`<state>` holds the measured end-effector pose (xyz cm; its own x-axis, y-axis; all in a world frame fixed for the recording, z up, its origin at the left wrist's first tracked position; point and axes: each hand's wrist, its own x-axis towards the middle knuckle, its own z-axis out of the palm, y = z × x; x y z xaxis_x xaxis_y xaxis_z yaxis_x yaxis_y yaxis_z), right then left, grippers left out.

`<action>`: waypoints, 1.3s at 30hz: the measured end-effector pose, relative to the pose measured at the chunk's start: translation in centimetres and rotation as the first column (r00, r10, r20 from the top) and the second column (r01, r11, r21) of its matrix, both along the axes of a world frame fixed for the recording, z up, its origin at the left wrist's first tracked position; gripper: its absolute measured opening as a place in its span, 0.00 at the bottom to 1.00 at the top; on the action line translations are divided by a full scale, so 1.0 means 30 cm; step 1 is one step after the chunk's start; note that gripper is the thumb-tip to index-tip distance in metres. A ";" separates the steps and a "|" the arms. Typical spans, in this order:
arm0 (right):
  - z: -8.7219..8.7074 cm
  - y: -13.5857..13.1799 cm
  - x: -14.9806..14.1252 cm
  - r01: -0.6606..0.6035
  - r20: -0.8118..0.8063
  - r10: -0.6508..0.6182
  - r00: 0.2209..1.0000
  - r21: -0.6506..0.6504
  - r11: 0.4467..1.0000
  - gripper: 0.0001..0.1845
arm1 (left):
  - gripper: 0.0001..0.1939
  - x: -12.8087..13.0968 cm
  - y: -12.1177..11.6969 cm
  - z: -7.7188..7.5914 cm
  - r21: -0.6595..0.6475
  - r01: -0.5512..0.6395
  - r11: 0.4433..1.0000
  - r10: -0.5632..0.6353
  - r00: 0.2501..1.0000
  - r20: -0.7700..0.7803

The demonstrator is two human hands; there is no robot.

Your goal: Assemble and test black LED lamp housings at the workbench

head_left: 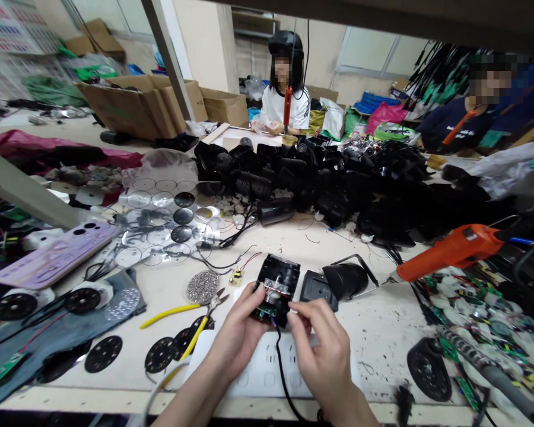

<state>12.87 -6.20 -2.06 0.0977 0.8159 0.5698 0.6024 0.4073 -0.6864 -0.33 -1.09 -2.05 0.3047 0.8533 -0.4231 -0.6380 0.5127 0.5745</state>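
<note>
My left hand (238,335) grips an open black plastic housing (278,270) by its left side, thumb on top. Inside it show wires, a pale round part and a small green circuit board (267,309). A black cable (281,367) runs from its lower end toward me. My right hand (323,341) is at the housing's lower right edge, thumb and forefinger pinched together; what lies between them is too small to make out. Under the hands is a white power strip (253,385). Just right of the housing lie a flat black plastic part (318,287) and a black cylindrical casing (347,280).
Yellow-handled cutters (171,314) and a dish of small screws (202,286) lie left. An orange electric screwdriver (449,252) and a soldering iron (498,379) are right. Black casings (293,172) are heaped behind. A phone (56,255) lies left. Two people sit across the bench.
</note>
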 end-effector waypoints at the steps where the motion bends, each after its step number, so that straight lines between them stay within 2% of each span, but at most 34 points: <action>1: 0.002 0.002 0.004 0.027 -0.009 -0.027 1.000 0.012 1.000 0.12 | 0.11 0.001 -0.001 -0.001 0.003 0.004 1.000 -0.004 1.000 0.001; 4: -0.005 0.005 0.003 0.052 0.013 -0.053 0.999 0.043 0.998 0.15 | 0.13 0.006 -0.001 -0.002 -0.006 -0.006 1.000 0.006 1.000 0.009; 10: -0.027 -0.002 -0.024 0.060 0.063 -0.068 0.996 0.119 0.991 0.16 | 0.11 0.007 0.003 -0.001 -0.013 0.001 1.000 -0.001 0.999 0.040; 21: -0.014 0.000 -0.037 0.095 0.120 -0.122 0.985 0.209 0.973 0.13 | 0.12 -0.006 -0.002 0.006 0.002 0.009 1.000 -0.009 0.998 0.060; 29: -0.031 -0.010 -0.066 0.029 0.300 -0.085 0.950 0.186 0.982 0.18 | 0.12 0.009 -0.014 0.008 0.033 0.000 0.999 -0.001 1.000 0.025; 39: 0.005 -0.002 -0.075 -0.109 0.378 0.066 0.923 0.095 0.989 0.15 | 0.15 -0.006 -0.018 0.012 -0.084 -0.025 0.996 0.030 0.998 0.055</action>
